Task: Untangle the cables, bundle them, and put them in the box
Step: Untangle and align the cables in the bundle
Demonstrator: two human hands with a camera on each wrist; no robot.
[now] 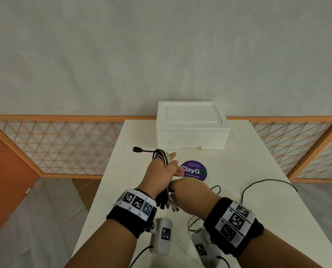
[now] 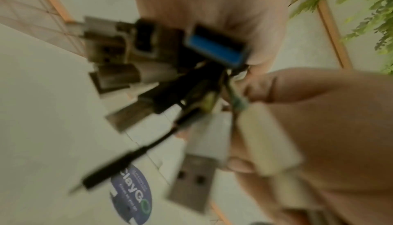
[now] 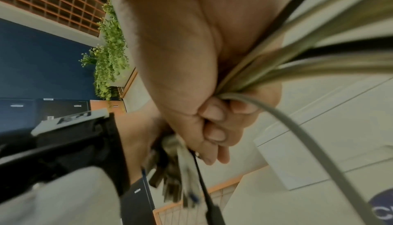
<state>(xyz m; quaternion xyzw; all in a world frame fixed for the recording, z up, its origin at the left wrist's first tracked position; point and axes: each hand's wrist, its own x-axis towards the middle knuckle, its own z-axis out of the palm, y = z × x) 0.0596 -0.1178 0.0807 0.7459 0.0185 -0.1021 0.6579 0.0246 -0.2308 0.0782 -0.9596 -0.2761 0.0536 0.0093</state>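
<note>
A bundle of black and white cables [image 1: 162,156] is looped over my left hand [image 1: 175,163], which is held above the table with thumb and fingers stretched out. A black plug [image 1: 137,149] sticks out to the left of the loop. Below the left palm my right hand [image 1: 177,187] grips the gathered cable strands [image 3: 297,52], its fingers [image 3: 212,119] curled round them. Several connectors [image 1: 164,204] hang under that grip; the left wrist view shows these connectors [image 2: 149,60] blurred. The white foam box [image 1: 192,124] stands at the back with its lid on.
A loose black cable [image 1: 267,181] lies in a curve on the right of the white table [image 1: 248,200]. A round purple sticker [image 1: 194,170] marks the tabletop in front of the box. A lattice railing [image 1: 64,146] runs behind the table.
</note>
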